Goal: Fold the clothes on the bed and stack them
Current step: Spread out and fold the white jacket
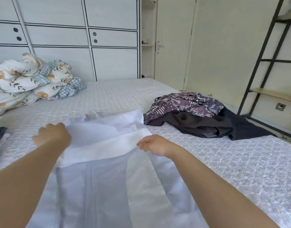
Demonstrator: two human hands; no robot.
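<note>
Clothes on the wide bed with its pale patterned cover point(240, 162) were only partly dealt with at this moment, as far as I could judge. Spread along the bed's near edge in front of me lay the large pale lavender-white cotton garment point(108, 186), flat in its lower part, with a white band of cloth turned across it higher up; I took that for the first fold under way, not a finished one. Toward the right edge of the bed sat the loose heap of dark charcoal clothing point(207, 127), crumpled and unfolded, and on top of it the crumpled purple printed fabric with white dots and stripes point(187, 102), also untouched. So most of the work was left: this piece to finish, then at least those two. At the left edge a small pile of dark and pale folded cloth point(0, 137) just showed, perhaps the start of a stack, though too little was in view to be sure. The rumpled floral quilt point(26, 79) filled the far left corner. My left hand point(51, 135) rested on the garment's upper left part, fingers curled at the cloth, but blurred, so I could not tell the grip. My right hand point(153, 145) pinched the right end of the white band.
</note>
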